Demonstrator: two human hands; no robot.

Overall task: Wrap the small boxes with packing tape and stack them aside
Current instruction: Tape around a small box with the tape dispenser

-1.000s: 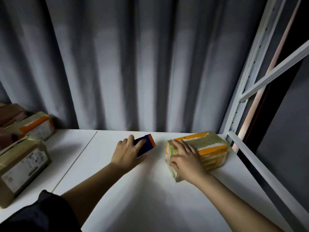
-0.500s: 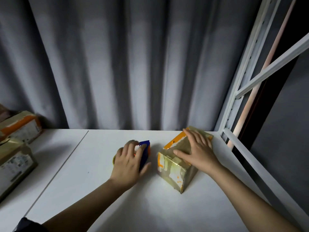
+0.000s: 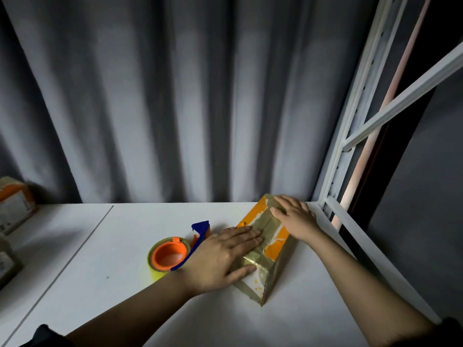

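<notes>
A small cardboard box (image 3: pixel 265 246), orange-printed and covered in shiny tape, lies on the white table (image 3: pixel 112 259) at the right. My left hand (image 3: pixel 220 256) lies flat on its near top, fingers straight and thumb against its near left edge. My right hand (image 3: pixel 294 216) presses flat on its far end. A tape dispenser (image 3: pixel 175 251) with an orange core, yellowish tape roll and blue blade guard rests free on the table just left of my left hand.
Other taped boxes (image 3: pixel 15 209) sit at the far left edge of the table. A grey curtain (image 3: pixel 175 96) hangs behind. A white metal rack frame (image 3: pixel 350 151) borders the table on the right.
My left hand has let go of the tape dispenser and moved right onto the box. The box has been turned and my right hand has shifted to its far end.
</notes>
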